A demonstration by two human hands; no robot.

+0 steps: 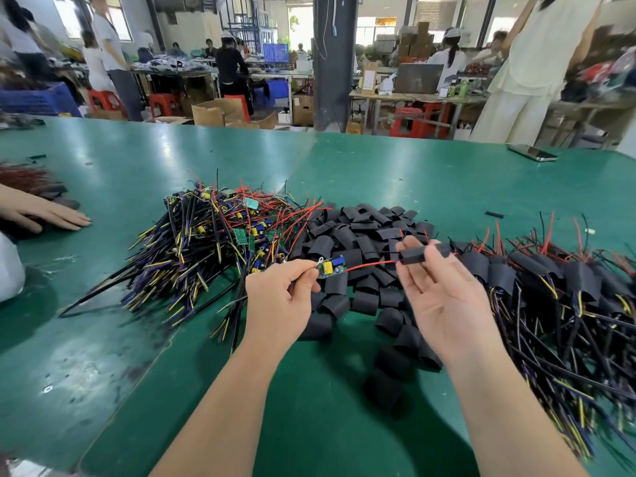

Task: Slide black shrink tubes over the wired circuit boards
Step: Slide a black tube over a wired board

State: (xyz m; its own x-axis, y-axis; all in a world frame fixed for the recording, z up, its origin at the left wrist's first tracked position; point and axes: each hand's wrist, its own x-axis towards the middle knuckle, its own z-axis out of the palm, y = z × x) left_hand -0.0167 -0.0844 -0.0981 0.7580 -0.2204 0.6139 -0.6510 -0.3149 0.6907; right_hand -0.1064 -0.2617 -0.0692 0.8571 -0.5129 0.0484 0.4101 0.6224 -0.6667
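My left hand (280, 297) pinches a small green circuit board (332, 266) at its left end, above the table. A red wire (371, 264) runs from the board to the right into a black shrink tube (413, 257). My right hand (444, 294) pinches that tube between thumb and forefinger, palm up, other fingers loose. The tube sits on the wire, apart from the board. Beneath both hands lies a heap of loose black shrink tubes (361, 242).
A pile of bare wired boards (220, 235) lies left of the tubes, a pile of sleeved boards (557, 287) on the right. Another person's hand (44, 215) rests on the green table (103, 339) at far left. A phone (531, 152) lies far right.
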